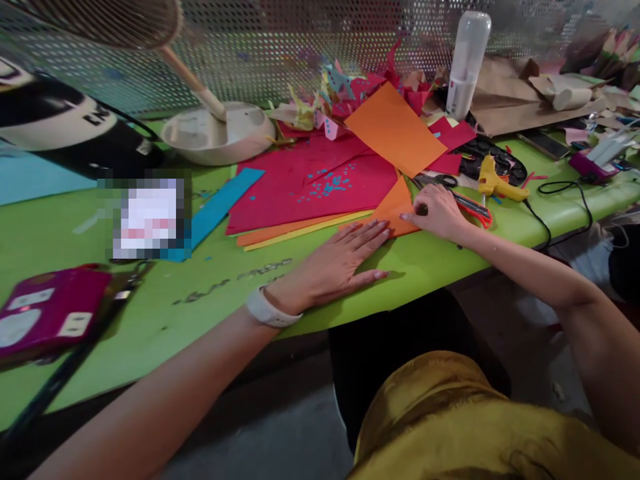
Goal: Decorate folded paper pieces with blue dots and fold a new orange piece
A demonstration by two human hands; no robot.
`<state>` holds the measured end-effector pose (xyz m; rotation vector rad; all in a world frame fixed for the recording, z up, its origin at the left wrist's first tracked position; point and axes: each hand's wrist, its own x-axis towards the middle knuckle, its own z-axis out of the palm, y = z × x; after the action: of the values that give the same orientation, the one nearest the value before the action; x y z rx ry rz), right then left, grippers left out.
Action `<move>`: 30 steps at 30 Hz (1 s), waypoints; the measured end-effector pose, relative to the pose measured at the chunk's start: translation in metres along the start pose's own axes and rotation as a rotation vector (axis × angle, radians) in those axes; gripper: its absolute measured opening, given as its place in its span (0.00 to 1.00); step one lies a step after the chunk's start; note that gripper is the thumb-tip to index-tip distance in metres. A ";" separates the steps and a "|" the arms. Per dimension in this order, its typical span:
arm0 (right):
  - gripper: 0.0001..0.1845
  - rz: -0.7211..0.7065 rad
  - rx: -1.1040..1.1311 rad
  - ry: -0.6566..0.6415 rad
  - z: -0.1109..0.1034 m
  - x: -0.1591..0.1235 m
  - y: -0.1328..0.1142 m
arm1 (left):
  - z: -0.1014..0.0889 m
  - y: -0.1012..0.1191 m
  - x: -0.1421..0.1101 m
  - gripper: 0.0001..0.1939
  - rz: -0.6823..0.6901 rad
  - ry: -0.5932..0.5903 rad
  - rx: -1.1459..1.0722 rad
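Observation:
My left hand [336,261] lies flat on the green table [200,293], fingers stretched out, fingertips touching the edge of a small folded orange paper [395,203]. My right hand [436,212] rests on that same orange piece with its fingers curled and pressed down on it. Just beyond lies a stack of red paper sheets [320,190] over orange and yellow ones, and a larger orange sheet [393,128] sits tilted on top further back. Scissors [453,190] lie right beside my right hand.
A yellow glue gun [495,183] with a black cord lies at the right. A white bowl with a wooden handle [217,133], a white bottle [466,63], paper scraps [330,93], a blue strip [220,203] and a magenta case [47,313] are also around. A perforated metal screen backs the table.

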<state>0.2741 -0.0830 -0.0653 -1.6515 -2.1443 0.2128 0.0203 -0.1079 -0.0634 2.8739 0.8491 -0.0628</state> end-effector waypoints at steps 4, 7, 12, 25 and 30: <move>0.13 0.009 0.018 -0.010 0.001 0.001 0.002 | -0.001 0.001 -0.001 0.47 -0.015 -0.009 -0.031; 0.13 -0.008 0.022 -0.012 0.002 0.002 0.003 | -0.002 0.002 0.000 0.47 -0.024 -0.012 -0.049; 0.13 -0.019 0.040 -0.020 0.002 0.002 0.004 | -0.001 0.002 0.000 0.46 -0.031 -0.014 -0.053; 0.13 -0.008 0.041 -0.021 0.000 0.001 0.003 | 0.000 0.001 0.000 0.46 -0.016 -0.032 -0.043; 0.14 -0.009 0.041 -0.013 0.003 0.001 0.005 | 0.000 0.001 -0.001 0.44 -0.014 -0.024 -0.042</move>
<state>0.2770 -0.0802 -0.0690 -1.6212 -2.1422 0.2642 0.0200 -0.1087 -0.0633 2.8224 0.8555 -0.0801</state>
